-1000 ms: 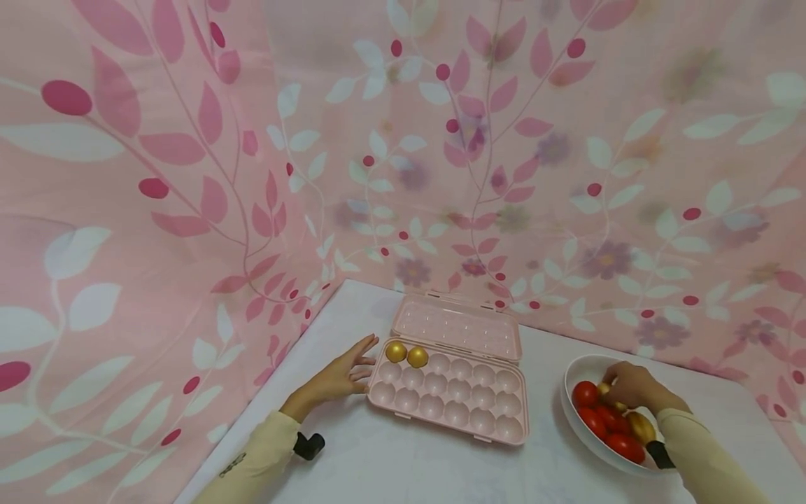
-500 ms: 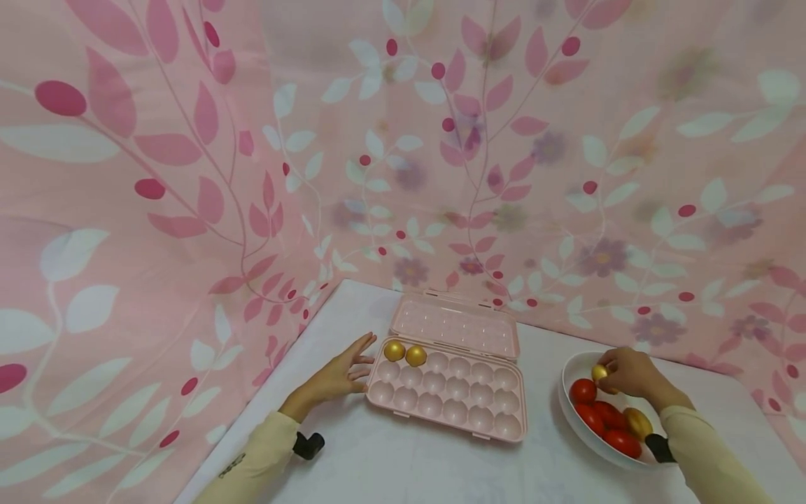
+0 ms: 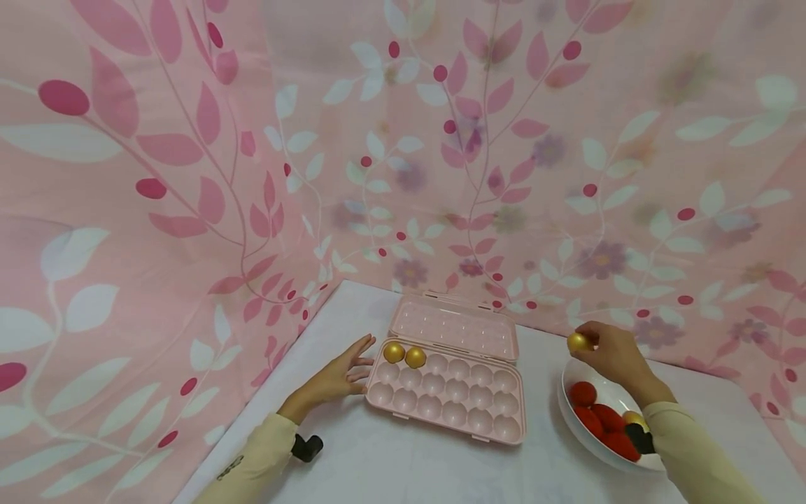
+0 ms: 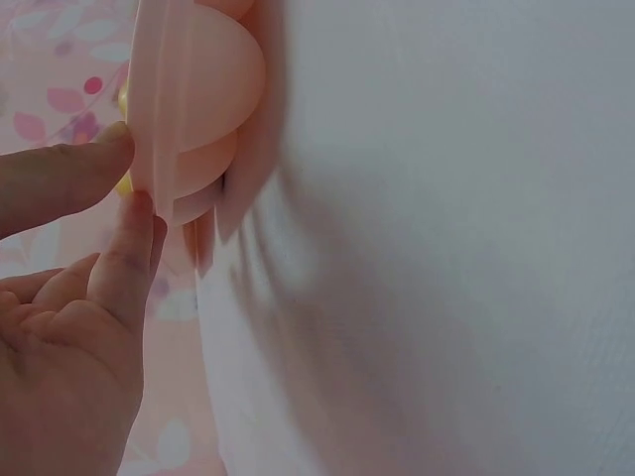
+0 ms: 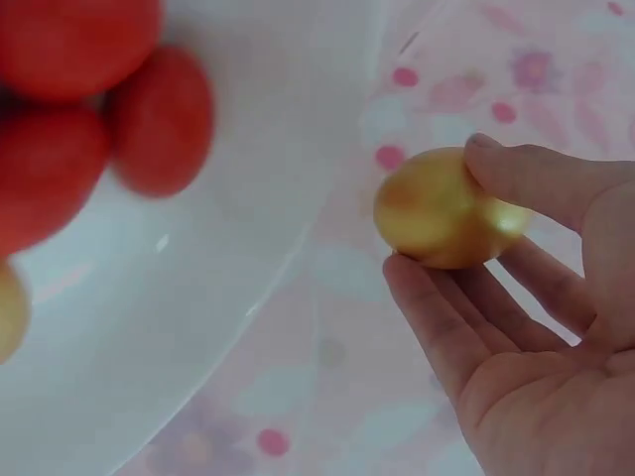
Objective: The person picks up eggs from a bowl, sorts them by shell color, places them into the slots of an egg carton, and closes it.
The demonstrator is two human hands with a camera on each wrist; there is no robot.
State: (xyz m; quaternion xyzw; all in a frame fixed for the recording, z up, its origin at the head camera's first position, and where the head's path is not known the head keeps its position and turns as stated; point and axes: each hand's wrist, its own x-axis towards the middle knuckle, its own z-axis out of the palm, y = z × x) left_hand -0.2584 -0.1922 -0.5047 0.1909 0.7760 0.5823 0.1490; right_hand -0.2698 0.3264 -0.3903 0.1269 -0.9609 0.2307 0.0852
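My right hand (image 3: 613, 353) pinches a golden egg (image 5: 442, 208) between thumb and fingertips, above the far rim of the white bowl (image 3: 578, 439). Inside the bowl lie several red eggs (image 3: 609, 418) and one golden egg (image 3: 634, 418), partly covered by the right wrist in the head view. A pink egg box (image 3: 455, 390) stands with its lid (image 3: 453, 327) laid back; two golden eggs (image 3: 405, 355) fill the far-left cells of its back row. At the box's left end, my left hand (image 3: 334, 374) has its fingers extended, thumb and fingertips (image 4: 132, 203) right at the rim.
A white cloth (image 3: 352, 448) covers the table. Pink floral fabric (image 3: 478, 175) hangs behind and on the left side. The bowl sits to the right of the egg box, with a strip of cloth between them. A black wrist strap (image 3: 307, 448) shows on the left arm.
My right hand has lifted a golden egg up out of the bowl and moved it slightly left over the far rim. The left hand and egg box stay in place.
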